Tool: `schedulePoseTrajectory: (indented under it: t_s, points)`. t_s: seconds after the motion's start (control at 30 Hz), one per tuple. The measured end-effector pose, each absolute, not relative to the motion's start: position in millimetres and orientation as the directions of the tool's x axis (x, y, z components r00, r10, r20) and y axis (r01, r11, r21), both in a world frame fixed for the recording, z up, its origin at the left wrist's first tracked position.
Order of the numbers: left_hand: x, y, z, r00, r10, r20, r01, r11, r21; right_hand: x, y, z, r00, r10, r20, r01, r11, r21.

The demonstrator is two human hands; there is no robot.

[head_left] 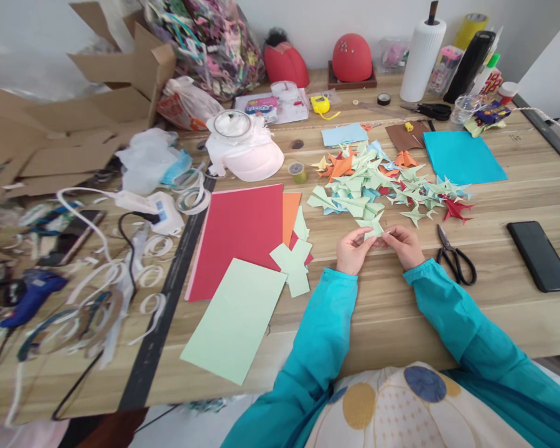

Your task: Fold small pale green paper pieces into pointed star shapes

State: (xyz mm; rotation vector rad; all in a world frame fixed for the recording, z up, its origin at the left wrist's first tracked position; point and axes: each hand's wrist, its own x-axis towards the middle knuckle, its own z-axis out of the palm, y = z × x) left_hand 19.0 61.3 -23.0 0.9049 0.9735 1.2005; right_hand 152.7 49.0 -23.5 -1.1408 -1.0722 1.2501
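A small folded piece of light green paper (371,225) is held between my two hands, close above the wooden table. My left hand (353,250) pinches its left side, and my right hand (405,246) grips the right side with closed fingertips. Just beyond lies a pile of folded paper figures (364,180), mostly light green with some orange, red and blue. Black-handled scissors (456,256) rest to the right of my right hand. On the left are cross-shaped light green cutouts (295,267), a light green sheet (236,320) and red sheets (245,242).
A phone (540,256) lies at the right. Behind the pile are a turquoise square sheet (464,157), a yellow tape measure (320,104) and a white bottle (422,62). Cables, tape rolls, a power strip (154,210) and a blue glue gun (32,297) crowd the left.
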Motion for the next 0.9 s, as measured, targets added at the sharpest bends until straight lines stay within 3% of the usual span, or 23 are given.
schedulePoseTrajectory:
  t_s: [0.4, 0.9]
  points:
    - [20.3, 59.8, -20.5, 0.044, 0.995, -0.091, -0.3, 0.099, 0.949, 150.3, 47.3, -17.6, 0.015, 1.0, -0.022, -0.107, -0.02, -0.994]
    - [18.4, 60.6, -17.6, 0.08, 0.98, -0.18, -0.347, 0.197, 0.917, 149.4, 45.9, -19.6, 0.015, 1.0, 0.006, -0.004, 0.006, -1.0]
